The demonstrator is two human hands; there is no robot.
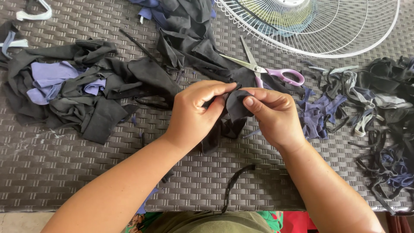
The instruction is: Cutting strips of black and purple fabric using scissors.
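My left hand [196,112] and my right hand [274,116] meet over the middle of a woven grey table [56,168]. Both pinch the same small piece of black cloth [235,108], thumbs on top; its lower part hangs down between my wrists. Just behind my hands lie scissors [263,69] with pink handles, blades pointing to the far left.
A heap of black and lilac cloth scraps [82,90] lies at the left. Cut strips in black, grey and purple [379,116] pile up at the right. A white wire fan guard [319,23] sits at the far right. A black strip [235,183] lies near the front edge.
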